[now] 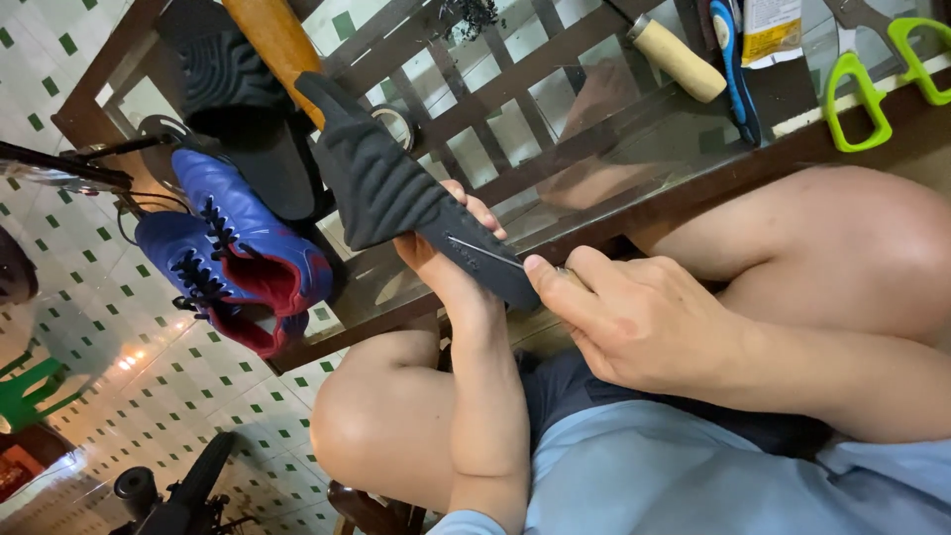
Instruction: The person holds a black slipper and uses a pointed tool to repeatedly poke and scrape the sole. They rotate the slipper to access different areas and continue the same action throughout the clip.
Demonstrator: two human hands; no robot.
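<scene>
We hold a black shoe sole (396, 193) over the near edge of the glass table (594, 149), our left hand (451, 260) clamped beneath it. Our right hand (634, 317) grips a thin blade (485, 253) pressed on the sole's near end. A slip could likely cut the left fingers (480, 210) just beside it.

Floor: white tiles (99, 297) with small green squares covered it, glossy, with a bright light reflection at the left.
Table: a dark wooden frame (693, 188) held a glass top (555, 109); wooden slats showed beneath the glass.
Chair: a green plastic chair (25, 391) stood at the far left edge.
Lower left: a dark piece of equipment (183, 490) stood on the tiles, its kind unclear.
Light: even and soft, without hard shadows.
</scene>
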